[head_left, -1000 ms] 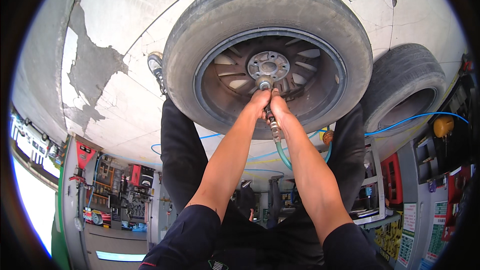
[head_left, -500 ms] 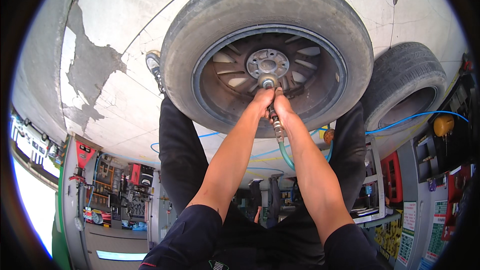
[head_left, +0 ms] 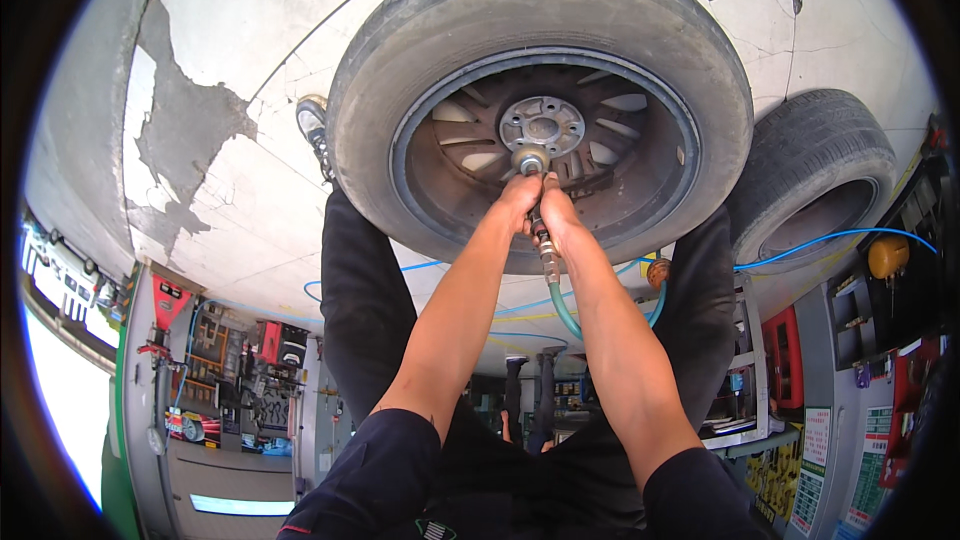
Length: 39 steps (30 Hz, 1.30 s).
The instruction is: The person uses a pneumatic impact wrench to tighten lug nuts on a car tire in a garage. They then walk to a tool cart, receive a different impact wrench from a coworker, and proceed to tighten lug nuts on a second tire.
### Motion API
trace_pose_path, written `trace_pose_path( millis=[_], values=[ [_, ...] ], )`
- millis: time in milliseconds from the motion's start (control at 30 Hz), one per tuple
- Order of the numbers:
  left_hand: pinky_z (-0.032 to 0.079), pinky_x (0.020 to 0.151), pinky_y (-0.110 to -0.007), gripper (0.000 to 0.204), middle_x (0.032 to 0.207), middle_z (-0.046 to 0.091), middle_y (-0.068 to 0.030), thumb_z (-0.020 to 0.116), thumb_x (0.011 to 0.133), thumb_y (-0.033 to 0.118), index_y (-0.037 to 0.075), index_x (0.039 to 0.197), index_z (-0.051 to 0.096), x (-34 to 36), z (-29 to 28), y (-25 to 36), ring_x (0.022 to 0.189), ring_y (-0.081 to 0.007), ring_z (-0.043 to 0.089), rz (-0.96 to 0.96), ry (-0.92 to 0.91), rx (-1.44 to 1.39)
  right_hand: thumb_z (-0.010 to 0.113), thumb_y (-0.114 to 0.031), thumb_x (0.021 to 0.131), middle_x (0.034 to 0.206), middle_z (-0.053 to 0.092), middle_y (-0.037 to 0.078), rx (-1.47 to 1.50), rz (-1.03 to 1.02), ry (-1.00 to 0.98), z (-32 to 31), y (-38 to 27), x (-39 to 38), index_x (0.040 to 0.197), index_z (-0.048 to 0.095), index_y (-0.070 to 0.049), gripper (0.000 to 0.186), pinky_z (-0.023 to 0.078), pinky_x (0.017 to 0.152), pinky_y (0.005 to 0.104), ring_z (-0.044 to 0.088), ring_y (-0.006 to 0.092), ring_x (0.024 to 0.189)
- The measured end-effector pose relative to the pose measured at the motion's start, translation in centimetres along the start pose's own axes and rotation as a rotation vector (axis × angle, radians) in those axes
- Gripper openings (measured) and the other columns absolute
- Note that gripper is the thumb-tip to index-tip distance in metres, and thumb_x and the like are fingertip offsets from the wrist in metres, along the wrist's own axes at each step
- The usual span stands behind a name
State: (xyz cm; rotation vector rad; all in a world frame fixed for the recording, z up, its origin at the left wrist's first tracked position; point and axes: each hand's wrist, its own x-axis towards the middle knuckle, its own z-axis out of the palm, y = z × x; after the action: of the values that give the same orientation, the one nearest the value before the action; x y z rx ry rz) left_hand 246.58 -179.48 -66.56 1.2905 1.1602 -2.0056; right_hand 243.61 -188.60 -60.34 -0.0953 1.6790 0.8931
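Before me a large tyre on an alloy wheel (head_left: pixel 540 15) leans between my legs, its hollow inner side facing me. My left hand (head_left: pixel 518 200) and my right hand (head_left: pixel 558 208) close together around an air grinder (head_left: pixel 541 231), both reaching inside the rim. The grinder's round head (head_left: pixel 530 159) is at the lower edge of the bolt-hole hub face (head_left: pixel 519 127); whether it touches the metal, I cannot tell. A green air hose (head_left: pixel 563 313) runs from the tool's metal coupling and curves behind my right forearm. My fingers hide most of the tool body.
A second tyre (head_left: pixel 815 165) lies to the right, with a blue hose (head_left: pixel 835 237) passing over it. At the far left stands a red tool (head_left: pixel 168 305) near crowded shelves. Another person's legs (head_left: pixel 543 390) show behind. The pale floor (head_left: pixel 260 0) is cracked and patched.
The grinder's head has moved a little left along the lower edge of the hub, and both hands with it. The wheel sits slightly further right in view.
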Motion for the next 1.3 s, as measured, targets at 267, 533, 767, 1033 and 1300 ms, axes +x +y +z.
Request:
trace_pose_path(
  millis=[267, 533, 767, 1033, 1300],
  values=[
    [0.042, 0.032, -0.036, 0.031, 0.067, 0.056, -0.0078, 0.045, 0.096, 0.034, 0.005, 0.089, 0.053, -0.1, 2.5, -0.1, 0.045, -0.0188, 0.054, -0.016, -0.012, 0.007, 0.021, -0.062, 0.095, 0.051, 0.05, 0.005, 0.018, -0.006, 0.03, -2.1, 0.8, 1.4, 0.08, 0.053, -0.006, 0.066, 0.037, 0.031, 0.0319, 0.046, 0.0168, 0.035],
    [0.041, 0.035, -0.036, 0.028, 0.07, 0.056, -0.0068, 0.047, 0.096, 0.032, 0.005, 0.091, 0.054, -0.3, 1.7, -0.2, 0.048, -0.0171, 0.053, 0.013, 0.012, -0.075, 0.022, -0.061, 0.096, 0.052, 0.05, 0.005, -0.024, -0.01, 0.051, -1.0, 0.5, 0.7, 0.083, 0.05, -0.007, 0.062, 0.035, 0.028, 0.0291, 0.046, 0.0158, 0.035],
    [0.041, 0.037, -0.036, 0.026, 0.072, 0.057, -0.007, 0.049, 0.094, 0.031, 0.006, 0.094, 0.056, -0.6, 2.6, 0.3, 0.051, -0.0168, 0.054, 0.033, -0.01, -0.007, 0.021, -0.06, 0.096, 0.052, 0.05, 0.005, -0.035, -0.004, 0.04, -1.7, 0.1, 0.4, 0.083, 0.051, -0.008, 0.062, 0.035, 0.028, 0.0288, 0.046, 0.0155, 0.035],
    [0.044, 0.038, -0.038, 0.03, 0.072, 0.06, -0.0105, 0.048, 0.095, 0.031, 0.003, 0.091, 0.057, -1.4, 2.0, 4.3, 0.054, -0.0194, 0.058, -0.006, -0.058, 0.108, 0.022, -0.06, 0.096, 0.051, 0.05, 0.006, 0.003, -0.065, 0.01, -0.7, -2.9, -1.1, 0.083, 0.05, -0.007, 0.061, 0.036, 0.029, 0.0287, 0.046, 0.0155, 0.035],
    [0.037, 0.029, -0.035, 0.027, 0.068, 0.057, -0.0087, 0.049, 0.093, 0.031, 0.005, 0.087, 0.055, -1.1, 4.1, -0.3, 0.043, -0.0186, 0.053, 0.016, 0.051, -0.057, 0.022, -0.06, 0.096, 0.051, 0.049, 0.007, 0.017, 0.046, -0.001, -2.8, -0.3, -1.3, 0.084, 0.05, -0.006, 0.062, 0.035, 0.027, 0.0288, 0.044, 0.0168, 0.033]
  ],
)
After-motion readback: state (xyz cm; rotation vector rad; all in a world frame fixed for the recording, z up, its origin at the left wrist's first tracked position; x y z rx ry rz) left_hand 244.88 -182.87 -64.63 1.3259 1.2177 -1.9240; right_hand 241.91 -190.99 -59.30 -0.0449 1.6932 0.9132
